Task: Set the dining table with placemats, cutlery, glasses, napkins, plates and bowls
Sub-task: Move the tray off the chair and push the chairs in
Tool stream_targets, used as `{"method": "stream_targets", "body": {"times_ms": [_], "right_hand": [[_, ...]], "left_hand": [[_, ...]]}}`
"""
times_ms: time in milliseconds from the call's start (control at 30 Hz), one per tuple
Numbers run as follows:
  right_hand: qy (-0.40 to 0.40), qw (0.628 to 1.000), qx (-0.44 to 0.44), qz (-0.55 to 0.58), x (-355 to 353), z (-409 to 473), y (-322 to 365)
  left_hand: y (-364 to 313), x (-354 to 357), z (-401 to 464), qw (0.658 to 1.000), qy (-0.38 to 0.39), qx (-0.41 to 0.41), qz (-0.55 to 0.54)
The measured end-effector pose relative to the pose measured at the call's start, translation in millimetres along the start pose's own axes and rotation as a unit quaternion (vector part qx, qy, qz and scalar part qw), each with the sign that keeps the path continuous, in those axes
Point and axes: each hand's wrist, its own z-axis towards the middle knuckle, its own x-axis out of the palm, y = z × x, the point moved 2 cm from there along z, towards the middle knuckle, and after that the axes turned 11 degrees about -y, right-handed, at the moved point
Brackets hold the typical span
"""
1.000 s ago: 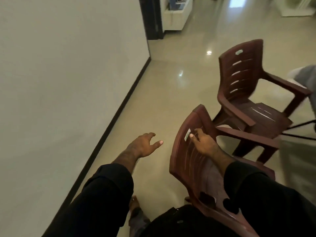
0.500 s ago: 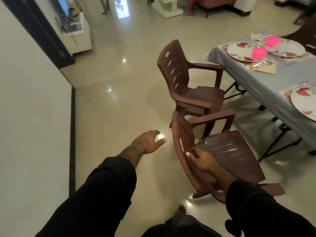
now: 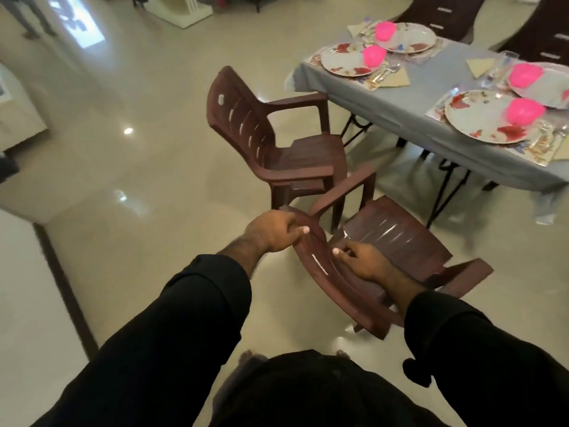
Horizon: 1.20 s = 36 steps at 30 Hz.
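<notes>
Table w/ plates & pink bowls looks set, well beyond fingertips. Left hand & right hand both curled round near chair's backrest. Step: seating. Next, prob push chair toward table.

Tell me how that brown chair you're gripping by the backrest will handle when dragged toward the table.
The near chair looks like moulded plastic, so probably light. Both hands, left hand and right hand, grip its backrest top, so it may tip. On the glossy floor it should slide easily.
</notes>
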Motion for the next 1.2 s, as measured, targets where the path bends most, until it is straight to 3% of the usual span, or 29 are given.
{"method": "stream_targets", "body": {"times_ms": [167, 333, 433, 533, 767, 1200], "right_hand": [[-0.055, 0.992, 0.110, 0.010, 17.2, -4.2, 4.2], [-0.075, 0.969, 0.232, 0.047, 54.7, -23.2, 22.6], [-0.106, 0.952, 0.284, 0.042, 61.3, -42.3, 32.5], [-0.155, 0.941, 0.297, -0.040, 61.8, -62.4, 37.4], [-0.293, 0.884, 0.324, -0.168, 78.5, -92.7, 33.9], [-0.296, 0.891, 0.289, -0.187, 18.2, -41.5, -33.0]], "left_hand": [[1.9, -3.2, 60.3, 0.987, 0.041, 0.141, 0.064], [11.4, 13.5, 87.0, 0.929, 0.095, 0.292, 0.208], [19.0, 29.3, 94.1, 0.918, 0.148, 0.307, 0.204], [12.6, 39.0, 90.8, 0.903, 0.164, 0.344, 0.199], [5.3, 46.4, 89.8, 0.883, 0.094, 0.412, 0.203], [-48.3, 57.8, 148.5, 0.903, 0.067, 0.389, 0.172]]}}
